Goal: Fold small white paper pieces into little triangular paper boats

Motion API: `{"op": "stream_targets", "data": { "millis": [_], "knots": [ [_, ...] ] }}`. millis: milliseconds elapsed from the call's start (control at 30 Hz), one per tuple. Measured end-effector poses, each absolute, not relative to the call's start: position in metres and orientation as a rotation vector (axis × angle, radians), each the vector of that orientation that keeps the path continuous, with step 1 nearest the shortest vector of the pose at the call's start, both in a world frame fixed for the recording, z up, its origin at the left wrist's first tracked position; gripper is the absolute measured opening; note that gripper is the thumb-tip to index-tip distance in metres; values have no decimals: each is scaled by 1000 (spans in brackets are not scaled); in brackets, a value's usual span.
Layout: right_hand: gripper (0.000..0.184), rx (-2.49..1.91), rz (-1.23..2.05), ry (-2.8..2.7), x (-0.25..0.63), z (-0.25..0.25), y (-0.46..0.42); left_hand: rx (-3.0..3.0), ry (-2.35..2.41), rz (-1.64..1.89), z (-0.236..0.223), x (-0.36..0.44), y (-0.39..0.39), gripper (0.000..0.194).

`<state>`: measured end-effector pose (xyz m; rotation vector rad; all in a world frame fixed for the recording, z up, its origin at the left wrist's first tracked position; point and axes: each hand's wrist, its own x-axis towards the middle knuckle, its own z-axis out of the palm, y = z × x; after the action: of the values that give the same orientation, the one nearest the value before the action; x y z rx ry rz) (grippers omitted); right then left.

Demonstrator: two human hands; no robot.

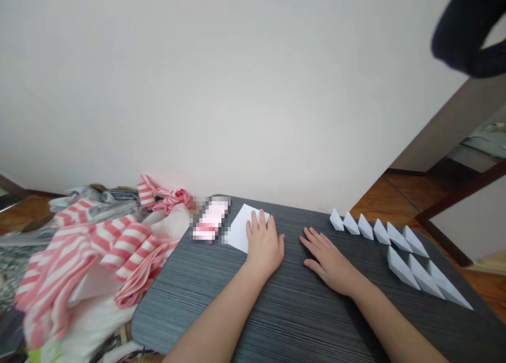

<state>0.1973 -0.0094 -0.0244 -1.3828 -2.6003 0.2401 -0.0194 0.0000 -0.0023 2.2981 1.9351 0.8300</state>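
White paper sheet [240, 228]: under your left hand [264, 245], fingers spread flat, pressing, gripping nothing. Right hand [328, 261]: fingers spread on the table [294, 321], empty. Folded paper boats [399, 237] lined nearby.

The cloth [90, 252] showed broad pink and white stripes, the tabletop [300, 321] was charcoal grey streaked with fine darker lines, and the paper sheet [241, 228] and folded paper boats [399, 268] were plain white, the boats faintly bluish.
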Motion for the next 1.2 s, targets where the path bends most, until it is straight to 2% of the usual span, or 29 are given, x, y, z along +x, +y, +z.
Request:
{"op": "stream_targets", "data": {
  "millis": [200,300,400,533,900,1200],
  "knots": [
    [57,-1372,302,-2554,199,-18,-11,2259,2234,528,0,-19,5,65],
    [56,-1367,321,-2533,200,-15,-11,2252,2267,436,4,-26,9,59],
    [54,-1355,331,-2500,202,-14,-12,2202,2271,326,8,-35,11,46],
    [55,-1339,335,-2481,204,-16,-13,2200,2251,174,12,-44,13,43],
    [54,-1306,372,-2437,206,-21,-11,2311,2246,81,14,-49,11,35],
    [57,-1337,391,-2476,206,-19,-11,2466,2227,-4,-3,-47,11,30]
  ]
}}
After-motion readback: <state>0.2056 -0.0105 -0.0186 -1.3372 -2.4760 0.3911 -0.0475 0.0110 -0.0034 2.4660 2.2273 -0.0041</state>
